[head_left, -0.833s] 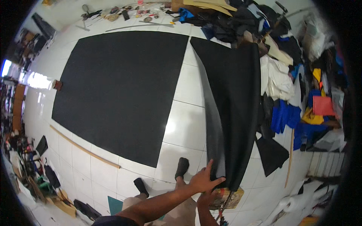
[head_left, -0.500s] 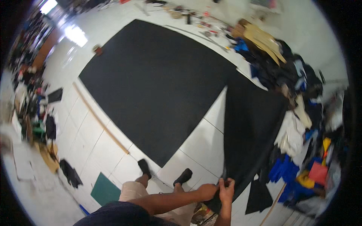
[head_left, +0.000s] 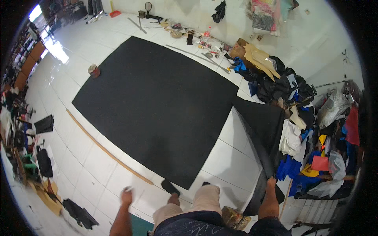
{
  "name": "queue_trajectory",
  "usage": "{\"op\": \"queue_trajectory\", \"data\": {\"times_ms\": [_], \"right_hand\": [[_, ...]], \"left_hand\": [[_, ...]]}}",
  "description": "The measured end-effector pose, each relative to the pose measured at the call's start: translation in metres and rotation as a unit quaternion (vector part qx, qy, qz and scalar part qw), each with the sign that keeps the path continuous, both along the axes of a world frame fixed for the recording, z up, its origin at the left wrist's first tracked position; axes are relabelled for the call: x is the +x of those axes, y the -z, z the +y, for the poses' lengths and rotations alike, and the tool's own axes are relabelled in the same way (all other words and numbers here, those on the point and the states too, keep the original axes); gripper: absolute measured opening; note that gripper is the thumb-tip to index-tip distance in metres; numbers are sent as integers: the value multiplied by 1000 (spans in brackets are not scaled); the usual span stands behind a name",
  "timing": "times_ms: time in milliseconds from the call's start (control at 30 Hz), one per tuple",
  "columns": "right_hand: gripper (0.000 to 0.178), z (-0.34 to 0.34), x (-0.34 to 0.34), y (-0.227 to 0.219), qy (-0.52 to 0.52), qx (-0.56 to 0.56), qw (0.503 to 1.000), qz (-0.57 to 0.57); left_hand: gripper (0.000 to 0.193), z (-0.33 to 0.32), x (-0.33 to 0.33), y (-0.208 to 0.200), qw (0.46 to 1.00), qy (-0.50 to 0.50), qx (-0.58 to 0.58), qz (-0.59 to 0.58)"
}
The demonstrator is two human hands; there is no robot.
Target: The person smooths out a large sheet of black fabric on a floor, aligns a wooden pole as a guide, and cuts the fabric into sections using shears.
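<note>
The left hand [head_left: 126,196] has left the black fabric length [head_left: 262,120], where both hands met earlier, and hangs blurred over white floor tiles [head_left: 88,165], its fingers unreadable; the right hand [head_left: 271,182] clenches the length's gathered near end; right of the flat black sheet [head_left: 161,102], its long axis runs away from the person; cloth scraps [head_left: 290,137] heap alongside.

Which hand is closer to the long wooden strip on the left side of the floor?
Left. The left hand is close below the wooden strip in the picture; the right hand is well to its right, holding folded black material.
</note>
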State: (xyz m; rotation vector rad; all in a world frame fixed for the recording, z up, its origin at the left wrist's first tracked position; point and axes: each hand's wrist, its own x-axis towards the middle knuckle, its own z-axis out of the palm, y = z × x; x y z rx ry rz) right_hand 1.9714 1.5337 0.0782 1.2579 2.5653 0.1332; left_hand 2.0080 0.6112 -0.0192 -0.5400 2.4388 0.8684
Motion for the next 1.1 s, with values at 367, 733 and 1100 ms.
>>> {"op": "queue_trajectory", "data": {"times_ms": [367,733,1100], "right_hand": [[40,-291,-56,-6,137,-68,988,-8],[38,-454,-225,32,-207,15,973,-103],[42,-815,-438,-48,21,-73,989,-125]], "left_hand": [[41,-525,45,-171,915,-278,-291,-25],[44,-554,-101,-104,962,-191,57,-189],[41,-884,-461,-117,982,-124,-24,-142]]}}
